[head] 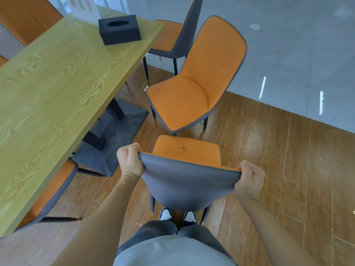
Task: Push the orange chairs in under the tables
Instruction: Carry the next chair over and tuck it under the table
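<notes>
An orange chair with a grey back (189, 181) stands right in front of me on the wooden floor, to the right of the table. My left hand (130, 160) grips the left top corner of its backrest and my right hand (248, 179) grips the right top corner. The light wooden table (57, 89) stretches along the left. A second orange chair (194, 87) stands beyond the held one, turned away from the table's edge. A third chair (172, 35) sits at the table's far end, and another (50, 189) is tucked under the near left side.
A black tissue box (119, 29) sits on the far end of the table. The table's black pedestal base (113, 135) lies on the floor left of the held chair. Grey tiled floor (297, 54) begins beyond the wood planks. More orange seating (25, 16) is behind the table.
</notes>
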